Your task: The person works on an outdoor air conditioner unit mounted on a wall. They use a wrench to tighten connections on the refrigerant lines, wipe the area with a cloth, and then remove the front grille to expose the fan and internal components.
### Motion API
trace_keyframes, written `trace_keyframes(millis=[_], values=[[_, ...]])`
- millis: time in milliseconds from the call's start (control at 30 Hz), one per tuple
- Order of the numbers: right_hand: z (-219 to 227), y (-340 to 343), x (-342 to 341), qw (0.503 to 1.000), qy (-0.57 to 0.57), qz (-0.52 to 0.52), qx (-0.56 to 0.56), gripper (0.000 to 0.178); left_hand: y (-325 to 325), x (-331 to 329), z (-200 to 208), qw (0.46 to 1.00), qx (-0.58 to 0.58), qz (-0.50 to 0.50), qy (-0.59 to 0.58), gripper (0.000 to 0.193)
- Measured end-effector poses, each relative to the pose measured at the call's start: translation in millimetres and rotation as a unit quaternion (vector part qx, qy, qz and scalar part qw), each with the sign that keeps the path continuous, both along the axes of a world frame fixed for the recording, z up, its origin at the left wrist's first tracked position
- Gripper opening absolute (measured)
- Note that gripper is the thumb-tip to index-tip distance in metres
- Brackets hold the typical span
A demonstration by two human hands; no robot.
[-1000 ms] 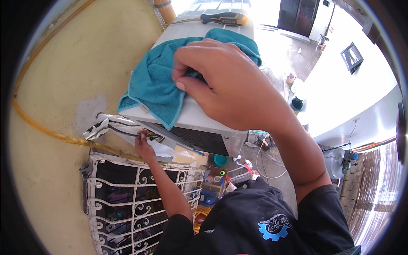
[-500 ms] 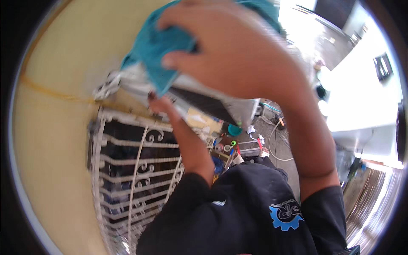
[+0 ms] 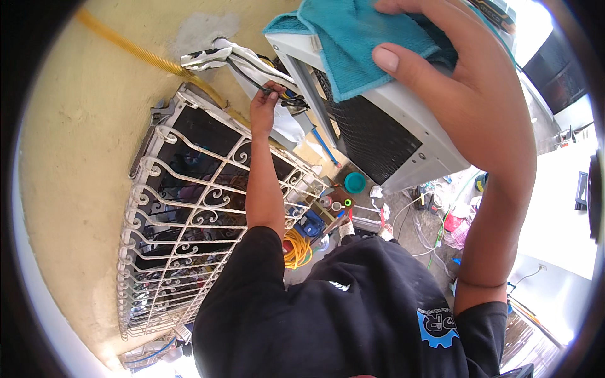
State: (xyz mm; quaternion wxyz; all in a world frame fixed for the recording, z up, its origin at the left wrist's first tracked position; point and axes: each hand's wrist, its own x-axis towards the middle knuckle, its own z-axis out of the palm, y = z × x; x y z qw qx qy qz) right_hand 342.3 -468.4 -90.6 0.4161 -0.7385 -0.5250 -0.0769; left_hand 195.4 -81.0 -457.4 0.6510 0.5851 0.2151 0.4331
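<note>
- Your left grip (image 3: 263,110): thumb and fingers pinching a dark cable (image 3: 242,74), just outside the left edge of the white metal unit (image 3: 409,107).
- Your right grip (image 3: 472,88): thumb and fingers spread apart above the teal cloth (image 3: 353,47); whether it touches, you cannot tell.
- Teal cloth: draped on the unit's top, hanging over its near edge, beside the left corner.
- Dark mesh panel (image 3: 372,138): on the unit's near side, below the cloth.
- White grille (image 3: 208,205): against the wall, beside your left forearm.
</note>
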Motion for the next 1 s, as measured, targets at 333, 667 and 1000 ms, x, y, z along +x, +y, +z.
trace_keyframes(millis=[333, 667, 1000], values=[[-39.9, 12.6, 55.6, 0.993, -0.07, 0.094, 0.02, 0.041, -6.6, 21.4, -13.1, 0.993, 0.026, 0.085, -0.076, 0.029], [-33.0, 13.0, 54.5, 0.996, -0.068, 0.039, -0.043, 0.045, -28.6, 42.4, -13.2, 0.977, -0.007, 0.187, -0.105, 0.038], [-29.4, 10.9, 55.4, 0.996, -0.06, 0.053, -0.038, 0.046, 28.5, -9.1, -13.3, 0.973, -0.072, -0.214, -0.037, 0.03]])
